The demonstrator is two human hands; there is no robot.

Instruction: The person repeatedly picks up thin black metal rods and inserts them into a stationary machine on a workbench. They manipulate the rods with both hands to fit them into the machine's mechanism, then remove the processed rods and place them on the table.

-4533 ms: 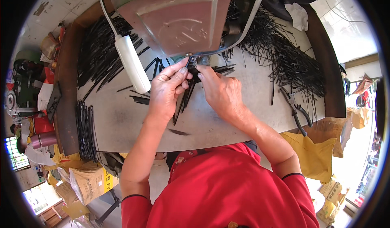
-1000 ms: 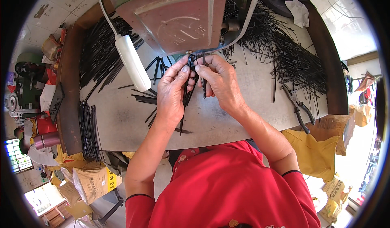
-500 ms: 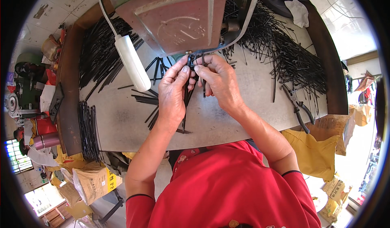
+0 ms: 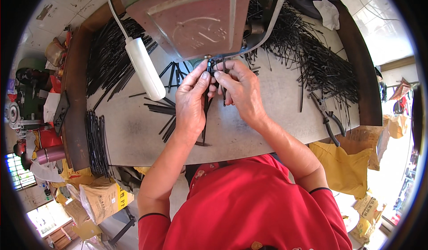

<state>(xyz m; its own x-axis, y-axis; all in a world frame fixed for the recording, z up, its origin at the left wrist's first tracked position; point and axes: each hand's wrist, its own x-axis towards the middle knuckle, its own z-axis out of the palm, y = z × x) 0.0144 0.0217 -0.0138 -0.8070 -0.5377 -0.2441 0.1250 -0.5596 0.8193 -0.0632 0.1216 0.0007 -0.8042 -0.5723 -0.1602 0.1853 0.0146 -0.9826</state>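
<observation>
Just under the front of a brownish-red machine head (image 4: 196, 27), my two hands meet with fingertips close together. My left hand (image 4: 191, 105) is closed, thumb and fingers pinching a thin black metal strip (image 4: 204, 125) whose long end hangs down past the palm. Closed as well, my right hand (image 4: 244, 94) grips another slim black strip (image 4: 224, 99) that points downward beside it. The strips' upper ends come together at the fingertips, where a small dark piece (image 4: 210, 66) shows; its exact shape is hidden.
Loose black strips (image 4: 161, 108) lie left of my hands. A larger pile (image 4: 111, 58) fills the back left, a bundle (image 4: 96, 138) the front left. Thin black rods (image 4: 327, 71) heap at the right, near pliers (image 4: 328, 118). A white lamp (image 4: 145, 69) hangs close by.
My left hand has shifted very slightly to the right, and the hanging strip with it. My right hand stays almost still.
</observation>
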